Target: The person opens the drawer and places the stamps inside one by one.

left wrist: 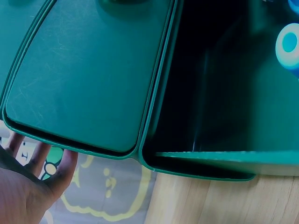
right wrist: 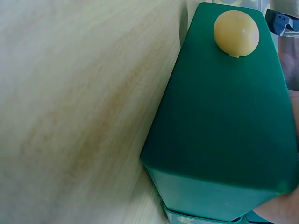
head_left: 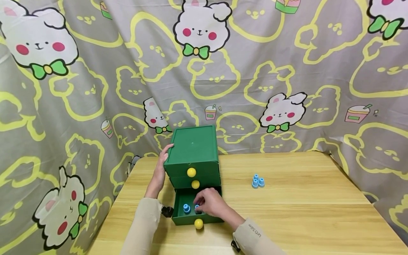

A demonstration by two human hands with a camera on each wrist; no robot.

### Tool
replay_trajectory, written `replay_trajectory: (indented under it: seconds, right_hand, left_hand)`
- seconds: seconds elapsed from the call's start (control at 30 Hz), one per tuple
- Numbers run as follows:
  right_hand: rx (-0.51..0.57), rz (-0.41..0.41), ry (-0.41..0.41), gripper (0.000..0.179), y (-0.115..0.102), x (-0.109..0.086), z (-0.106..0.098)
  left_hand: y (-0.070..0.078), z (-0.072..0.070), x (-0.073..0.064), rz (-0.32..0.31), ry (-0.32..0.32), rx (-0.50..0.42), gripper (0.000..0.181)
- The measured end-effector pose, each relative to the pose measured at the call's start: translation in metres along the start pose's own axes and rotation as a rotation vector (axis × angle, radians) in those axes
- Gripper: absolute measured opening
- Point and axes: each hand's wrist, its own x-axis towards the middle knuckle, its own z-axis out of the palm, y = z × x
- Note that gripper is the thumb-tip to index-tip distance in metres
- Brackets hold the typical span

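A green cabinet [head_left: 194, 147] with yellow ball knobs stands on the table, its bottom drawer [head_left: 181, 220] pulled out. My left hand [head_left: 159, 173] rests against the cabinet's left side; in the left wrist view its fingers [left wrist: 67, 170] touch the edge. My right hand [head_left: 211, 202] reaches into the drawer and pinches a small blue stepped cylinder [head_left: 197, 209], partly hidden by the fingers. Beside it in the drawer stands another blue cylinder [head_left: 186, 208] with a hollow top. The right wrist view shows the drawer's front [right wrist: 219, 116] and its knob [right wrist: 236, 33], with the right hand mostly hidden behind.
Three more blue cylinders [head_left: 255, 183] stand close together on the wooden table [head_left: 296, 198], right of the cabinet. Two upper drawers with yellow knobs [head_left: 191, 172] are closed. A patterned curtain [head_left: 242, 88] hangs behind and along both sides of the table.
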Motion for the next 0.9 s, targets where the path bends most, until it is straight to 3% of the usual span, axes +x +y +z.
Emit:
replay_trajectory:
  seconds: [0.9]
  right_hand:
    - [0.031,0.004,0.042,0.006,0.0053,-0.0044,-0.0039]
  left_hand:
    - [-0.0021,0.0012,0.0012,-0.006,0.014,-0.013,0.054]
